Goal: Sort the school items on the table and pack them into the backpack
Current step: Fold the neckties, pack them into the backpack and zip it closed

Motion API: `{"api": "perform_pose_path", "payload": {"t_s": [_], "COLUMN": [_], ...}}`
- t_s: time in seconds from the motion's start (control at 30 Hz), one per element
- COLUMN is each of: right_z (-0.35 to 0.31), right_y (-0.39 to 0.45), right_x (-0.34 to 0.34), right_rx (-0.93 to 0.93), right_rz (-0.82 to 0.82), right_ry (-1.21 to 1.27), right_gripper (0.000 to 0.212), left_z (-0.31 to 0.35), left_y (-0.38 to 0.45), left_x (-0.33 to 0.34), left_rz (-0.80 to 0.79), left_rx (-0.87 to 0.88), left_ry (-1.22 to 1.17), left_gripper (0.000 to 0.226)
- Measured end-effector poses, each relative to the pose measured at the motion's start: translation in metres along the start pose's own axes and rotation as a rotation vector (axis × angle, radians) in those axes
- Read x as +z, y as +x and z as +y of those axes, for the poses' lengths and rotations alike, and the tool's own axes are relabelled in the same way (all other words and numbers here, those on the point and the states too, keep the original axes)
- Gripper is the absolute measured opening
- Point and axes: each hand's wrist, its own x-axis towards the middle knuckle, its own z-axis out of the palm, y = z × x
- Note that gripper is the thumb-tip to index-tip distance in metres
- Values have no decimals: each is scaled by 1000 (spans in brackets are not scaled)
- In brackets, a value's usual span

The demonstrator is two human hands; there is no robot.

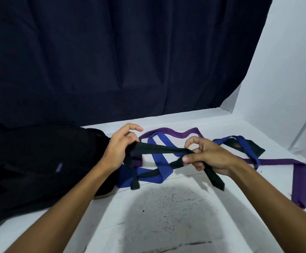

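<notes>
left hand grips black strap | right hand pinches its other end, stretched above table centre | blue strap, purple strap loose beneath, toward right edge | black backpack lying at left edge

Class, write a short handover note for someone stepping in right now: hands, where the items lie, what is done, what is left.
Left hand and right hand both pinch the black strap, stretched between them above the table.
Blue strap and purple strap lie tangled on the table; a dark flat item sits behind them.
Black backpack lies at left.
Nothing visibly packed.
Left: sort the straps and pack everything.
</notes>
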Motion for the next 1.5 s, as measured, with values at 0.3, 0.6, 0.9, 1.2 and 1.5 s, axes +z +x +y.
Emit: {"api": "perform_pose_path", "payload": {"t_s": [0.3,0.6,0.9,1.2,1.5], "right_z": [-13,-51,-100,-91,-100], "right_y": [-5,-20,-55,-72,-72], "right_x": [7,28,-34,-74,-24], "right_rx": [-71,-248,-592,-707,-488], "right_rz": [-77,-27,333,577,205], "right_ry": [277,382,641,778,442], "right_gripper": [50,48,30,30,39], "left_z": [-17,10,-31,-27,38], "left_y": [-18,9,12,60,52], "left_x": [15,69,22,-35,50], "left_rz": [-65,-408,-330,49,-232], "left_rx": [-220,-461,-539,-388,12], "left_ry": [34,-692,-372,203,2], "left_gripper": [39,60,77,68,30]}}
